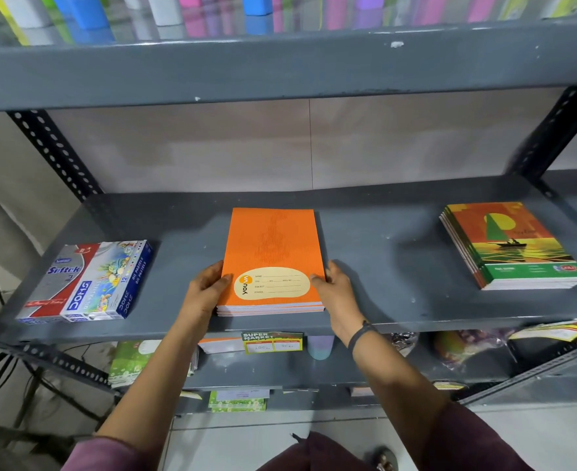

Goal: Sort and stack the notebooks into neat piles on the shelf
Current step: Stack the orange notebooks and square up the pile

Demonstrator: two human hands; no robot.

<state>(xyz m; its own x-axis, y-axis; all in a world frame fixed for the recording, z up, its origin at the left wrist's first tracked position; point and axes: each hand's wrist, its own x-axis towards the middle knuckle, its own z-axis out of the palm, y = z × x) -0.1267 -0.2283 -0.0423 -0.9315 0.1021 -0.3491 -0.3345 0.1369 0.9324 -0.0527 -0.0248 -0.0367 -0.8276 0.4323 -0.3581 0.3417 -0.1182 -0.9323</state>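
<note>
the left hand (209,287) is pressed against the left edge of the orange pile (271,263), thumb lying over the top cover near the cream label, fingers curled down the side. the right hand (334,287) mirrors it on the right edge, thumb tip on the cover, the other fingers along the side. both hands are closed on the pile from either side, squaring it more than lifting it, as far as i can judge. the pile is only a few notebooks deep and sits flat in the middle of the grey shelf (382,260), its near edge close to the shelf's front lip.

that lip is the main worry. if the hands pull back while gripping, the pile could slide forward and tip off the front, down toward the lower shelf (348,372). pressing unevenly could skew the top notebook or fan the covers, since they look smooth and slippery.

well apart on the right lies the green pile (514,246), already a little fanned along its left side; a careless sleeve would spread it further. on the left, the crayon boxes (90,283) sit near the front edge too, and an elbow swing could knock them off.
</note>
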